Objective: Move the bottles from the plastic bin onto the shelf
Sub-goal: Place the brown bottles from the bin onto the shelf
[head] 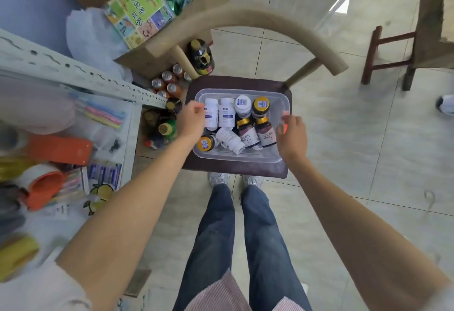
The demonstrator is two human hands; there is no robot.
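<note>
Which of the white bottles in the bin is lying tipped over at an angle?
The white plastic bottle at the near middle of the clear plastic bin, lying diagonally with its cap toward the near edge. The other white bottles sit along the far side.

Glossy tiled floor (344,138), wooden chair (245,15)

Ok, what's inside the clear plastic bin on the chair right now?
The plastic bin holds eight bottles: four white ones and four dark ones with gold caps, some upright, some lying. The left hand covers its left edge, so anything beneath is hidden.
</note>
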